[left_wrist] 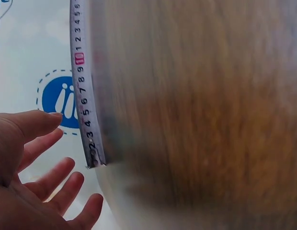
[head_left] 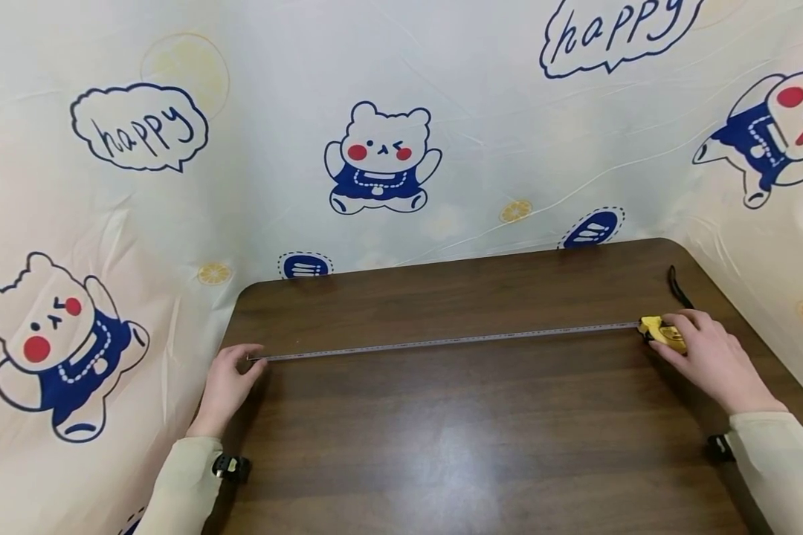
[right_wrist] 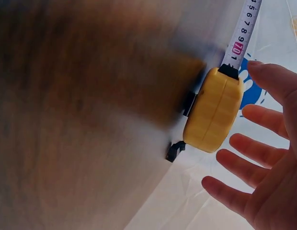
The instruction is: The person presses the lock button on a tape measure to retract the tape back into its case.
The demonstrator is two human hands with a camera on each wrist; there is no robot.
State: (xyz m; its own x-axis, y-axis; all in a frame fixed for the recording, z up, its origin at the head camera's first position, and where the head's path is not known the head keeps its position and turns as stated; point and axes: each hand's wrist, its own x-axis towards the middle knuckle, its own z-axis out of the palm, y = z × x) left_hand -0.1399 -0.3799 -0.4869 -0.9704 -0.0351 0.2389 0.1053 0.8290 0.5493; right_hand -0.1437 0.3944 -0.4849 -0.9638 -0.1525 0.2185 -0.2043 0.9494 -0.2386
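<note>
Printed cloth (head_left: 482, 111) behind table (head_left: 442, 416); tape (head_left: 451, 341) across

Bear-printed cloth (head_left: 268, 171) behind brown wooden table (head_left: 401, 438)

Head view: I can't read the tape (head_left: 451, 342) digits, too small; my right hand (head_left: 717, 362) hides part of the yellow case (head_left: 654, 328) and the strap's (head_left: 676, 288) near end. Left wrist: tape cut at top, my left hand (head_left: 224, 388) cropped, tabletop (left_wrist: 211, 120) blurred. Right wrist: same cropping, same blur.
</note>
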